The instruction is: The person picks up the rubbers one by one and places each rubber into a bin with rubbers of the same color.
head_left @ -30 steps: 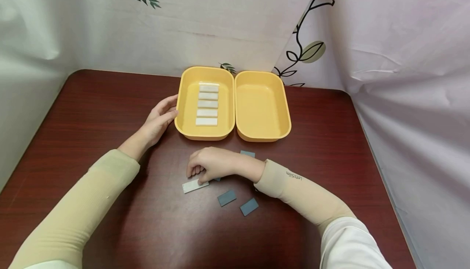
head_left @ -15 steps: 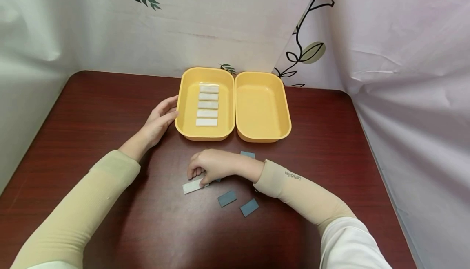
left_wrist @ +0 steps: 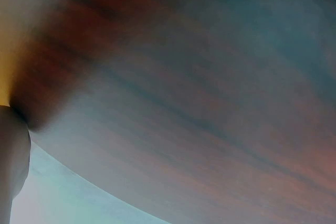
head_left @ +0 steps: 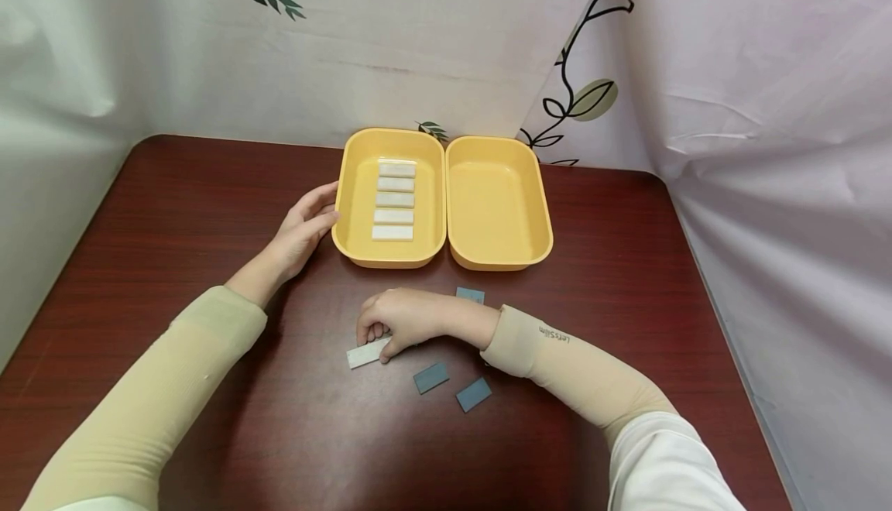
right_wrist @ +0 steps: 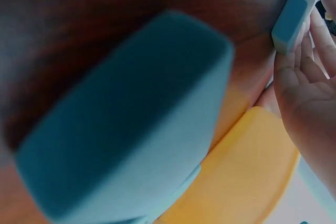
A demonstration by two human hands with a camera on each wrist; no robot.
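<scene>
My right hand (head_left: 404, 316) pinches a white rectangular block (head_left: 362, 354) near its right end, thumb on the near edge and fingers on the far edge. The block is low over the table. In the right wrist view a blue-grey block (right_wrist: 290, 22) lies right beside those fingers, hidden under the hand in the head view. My left hand (head_left: 298, 238) rests its fingers against the outer left wall of a yellow tray (head_left: 354, 236). Inside that tray several white blocks (head_left: 394, 200) lie in a column. The left wrist view shows mostly blurred table.
Another yellow tray (head_left: 496, 201), with nothing in it, adjoins the first on the right. Blue-grey blocks (head_left: 431, 378) lie on the dark red table (head_left: 599, 279) around the right forearm, one (head_left: 474, 394) nearer me and one (head_left: 470, 294) behind the wrist. Curtains (head_left: 432, 46) enclose the table.
My right hand has shifted slightly toward me, its thumb coming down over the white block's near edge and its fingers closing onto the far edge. The left hand and trays stay put.
</scene>
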